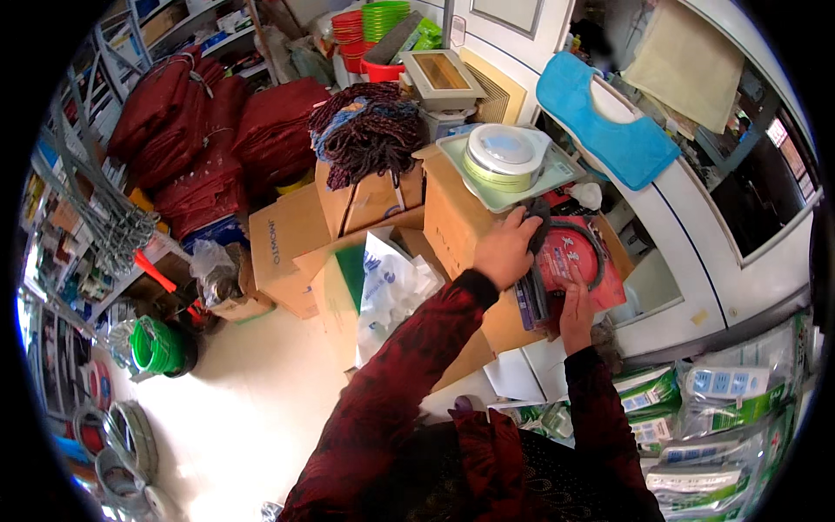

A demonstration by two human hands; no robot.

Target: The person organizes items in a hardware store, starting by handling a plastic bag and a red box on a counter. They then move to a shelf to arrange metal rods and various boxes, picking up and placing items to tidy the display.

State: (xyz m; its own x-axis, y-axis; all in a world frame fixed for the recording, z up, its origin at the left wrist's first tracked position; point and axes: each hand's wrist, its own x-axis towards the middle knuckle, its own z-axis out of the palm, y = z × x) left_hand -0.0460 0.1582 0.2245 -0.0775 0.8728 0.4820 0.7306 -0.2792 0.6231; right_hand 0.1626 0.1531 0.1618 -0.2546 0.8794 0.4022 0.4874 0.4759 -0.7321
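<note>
My left hand [506,251] grips a dark grey cloth-like bundle [537,225] above an open cardboard box [456,222]. To its right, my right hand [576,310] rests its fingers on the lower part of a red flat package [610,280]; whether it grips the package is unclear. A dark ring-shaped cord or hose [597,245] curves over the round red area of the package. Dark strip-like items [531,297] lie between the hands. Just behind my left hand, a round white and yellow-green container [505,158] sits on a pale tray [558,176].
Cardboard boxes [287,241] and a white printed plastic bag [385,287] stand to the left. Dark red folded bundles [280,124] are piled behind. A white door with a blue cloth [607,124] borders the right. Packaged power strips [727,382] are stacked lower right; green buckets [156,346] stand at left.
</note>
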